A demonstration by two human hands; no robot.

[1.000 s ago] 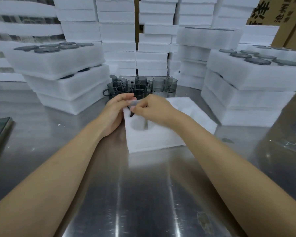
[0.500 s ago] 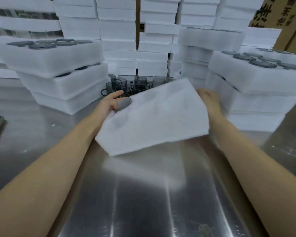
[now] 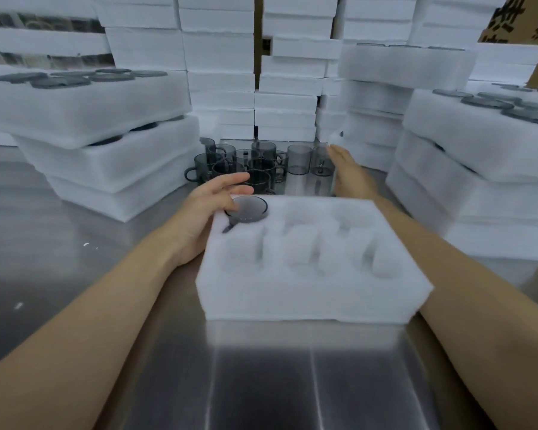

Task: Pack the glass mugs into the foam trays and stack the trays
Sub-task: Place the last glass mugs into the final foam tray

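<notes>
A white foam tray (image 3: 311, 293) lies flat on the steel table before me, with several round pockets facing up. One grey glass mug (image 3: 246, 209) sits in the far-left pocket, its base upward. My left hand (image 3: 208, 209) rests at the tray's far-left corner, fingers spread loosely over that mug's edge. Beyond the tray's far side my right hand (image 3: 348, 172) is stretched out flat beside a cluster of loose grey glass mugs (image 3: 255, 166). It holds nothing.
Stacked foam trays filled with mugs stand at the left (image 3: 100, 144) and at the right (image 3: 479, 169). Taller piles of foam trays (image 3: 221, 72) wall off the back. A cardboard box (image 3: 516, 20) shows at the top right. Bare steel table (image 3: 261, 383) lies near me.
The tray, tilted up in both hands half a second ago, now lies flat with its pockets up. My right hand has let go and moved toward the loose mugs.
</notes>
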